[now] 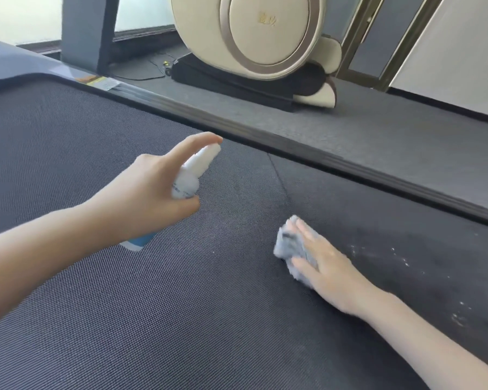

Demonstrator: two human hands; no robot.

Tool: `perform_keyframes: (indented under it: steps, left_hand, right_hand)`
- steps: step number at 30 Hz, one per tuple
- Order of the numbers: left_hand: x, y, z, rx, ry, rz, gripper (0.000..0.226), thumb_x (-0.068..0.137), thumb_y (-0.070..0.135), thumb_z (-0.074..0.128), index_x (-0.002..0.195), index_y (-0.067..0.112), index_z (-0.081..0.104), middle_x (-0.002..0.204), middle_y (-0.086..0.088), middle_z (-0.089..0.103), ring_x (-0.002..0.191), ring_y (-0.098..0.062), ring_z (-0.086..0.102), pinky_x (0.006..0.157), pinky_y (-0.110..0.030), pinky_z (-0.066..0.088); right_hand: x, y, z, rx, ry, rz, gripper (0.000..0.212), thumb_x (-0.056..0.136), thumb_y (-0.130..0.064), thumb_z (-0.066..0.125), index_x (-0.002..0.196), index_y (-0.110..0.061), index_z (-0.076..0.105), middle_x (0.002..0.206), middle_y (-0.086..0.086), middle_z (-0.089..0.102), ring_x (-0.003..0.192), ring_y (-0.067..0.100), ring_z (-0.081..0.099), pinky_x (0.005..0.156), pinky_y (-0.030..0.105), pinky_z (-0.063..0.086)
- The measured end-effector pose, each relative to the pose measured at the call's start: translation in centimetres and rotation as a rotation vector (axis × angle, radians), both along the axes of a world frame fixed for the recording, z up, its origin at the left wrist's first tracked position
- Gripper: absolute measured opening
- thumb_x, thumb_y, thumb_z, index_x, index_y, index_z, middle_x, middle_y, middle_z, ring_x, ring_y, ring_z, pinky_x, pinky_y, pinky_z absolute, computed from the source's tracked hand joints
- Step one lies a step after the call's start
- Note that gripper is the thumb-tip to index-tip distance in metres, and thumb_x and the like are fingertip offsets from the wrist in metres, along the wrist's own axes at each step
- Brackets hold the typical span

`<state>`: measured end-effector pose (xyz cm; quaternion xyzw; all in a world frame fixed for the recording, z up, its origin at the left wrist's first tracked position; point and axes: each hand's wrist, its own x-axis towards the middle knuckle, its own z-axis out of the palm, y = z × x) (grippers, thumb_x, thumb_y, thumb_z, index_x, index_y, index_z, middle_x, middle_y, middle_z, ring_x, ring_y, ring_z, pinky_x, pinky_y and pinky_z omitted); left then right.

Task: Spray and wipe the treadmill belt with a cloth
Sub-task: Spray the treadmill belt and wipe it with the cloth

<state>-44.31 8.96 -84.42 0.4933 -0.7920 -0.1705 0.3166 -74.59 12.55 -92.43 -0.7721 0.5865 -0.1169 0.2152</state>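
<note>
Left hand: closed around a white spray bottle, forefinger laid on the nozzle, held above the belt's left half.
Treadmill belt: dark, woven, filled the foreground.
Right hand: lay flat, fingers spread, pressing a grey cloth onto the belt near its right edge.
Droplets: pale specks sat right of the cloth, towards the side rail.

a home exercise room: treadmill belt, cream massage chair, grey carpet.
</note>
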Motion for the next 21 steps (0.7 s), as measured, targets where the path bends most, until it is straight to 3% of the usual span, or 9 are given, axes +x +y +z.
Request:
perform_keyframes:
  steps: [3, 5, 7, 10, 14, 17, 21]
  left_hand:
    - [0.0, 0.1, 0.0, 0.006, 0.001, 0.011, 0.077, 0.074, 0.009, 0.066, 0.134, 0.046, 0.035, 0.058, -0.006, 0.061, 0.060, -0.008, 0.060, 0.062, -0.039, 0.054]
    - [0.1, 0.0, -0.2, 0.003, 0.004, 0.010, 0.077, 0.074, 0.009, 0.065, 0.134, 0.046, 0.035, 0.058, -0.005, 0.061, 0.058, -0.008, 0.060, 0.059, -0.038, 0.054]
    - [0.2, -0.2, -0.3, -0.002, 0.009, 0.007, 0.077, 0.074, 0.009, 0.066, 0.134, 0.046, 0.035, 0.057, -0.004, 0.061, 0.057, -0.007, 0.060, 0.057, -0.032, 0.052]
    - [0.5, -0.6, -0.4, 0.006, 0.029, 0.022, 0.077, 0.075, 0.009, 0.066, 0.135, 0.047, 0.035, 0.061, -0.002, 0.063, 0.059, -0.007, 0.061, 0.058, -0.028, 0.053]
    - [0.8, -1.0, -0.8, 0.004, 0.058, 0.045, 0.076, 0.076, 0.008, 0.066, 0.135, 0.045, 0.035, 0.065, -0.004, 0.066, 0.056, -0.013, 0.062, 0.061, -0.033, 0.053]
    - [1.3, -1.1, -1.0, 0.005, 0.052, 0.052, 0.076, 0.075, 0.009, 0.066, 0.134, 0.046, 0.035, 0.068, -0.008, 0.067, 0.057, -0.015, 0.062, 0.060, -0.032, 0.051]
    - [1.6, -0.6, -1.4, 0.041, 0.016, 0.033, 0.076, 0.076, 0.008, 0.067, 0.134, 0.046, 0.035, 0.062, -0.007, 0.065, 0.050, -0.016, 0.060, 0.056, -0.037, 0.055]
  right_hand:
    - [-0.5, 3.3, 0.4, -0.015, 0.020, 0.083, 0.059, 0.094, -0.047, 0.035, 0.137, -0.063, -0.001, 0.149, -0.041, 0.000, 0.136, -0.018, -0.002, 0.114, 0.013, 0.002]
    - [-1.3, 1.5, -0.2, -0.018, 0.035, 0.038, 0.054, 0.096, -0.044, 0.031, 0.137, -0.061, 0.000, 0.149, -0.039, 0.000, 0.134, -0.021, -0.008, 0.111, 0.009, -0.007]
    - [-2.2, -2.4, -1.1, -0.006, 0.023, -0.107, 0.052, 0.099, -0.041, 0.030, 0.138, -0.057, 0.000, 0.151, -0.034, 0.000, 0.139, -0.011, -0.009, 0.114, 0.017, -0.007]
    - [-3.1, -10.0, -2.1, 0.001, 0.077, -0.340, 0.056, 0.098, -0.045, 0.028, 0.149, -0.038, 0.007, 0.158, -0.017, 0.003, 0.147, 0.020, 0.000, 0.120, 0.037, 0.001]
    - [-0.6, -17.4, -1.3, -0.003, 0.128, -0.496, 0.058, 0.099, -0.036, 0.025, 0.152, -0.018, 0.009, 0.160, 0.001, 0.007, 0.146, 0.027, 0.010, 0.118, 0.039, 0.009]
    - [1.4, -18.6, -0.7, 0.008, 0.159, -0.475, 0.057, 0.100, -0.034, 0.026, 0.152, -0.016, 0.010, 0.159, 0.005, 0.009, 0.146, 0.024, 0.011, 0.115, 0.036, 0.012]
    - [3.7, -13.8, 0.4, 0.014, 0.029, -0.271, 0.058, 0.099, -0.036, 0.036, 0.151, -0.026, 0.013, 0.157, -0.004, 0.016, 0.143, 0.021, 0.020, 0.109, 0.025, 0.013]
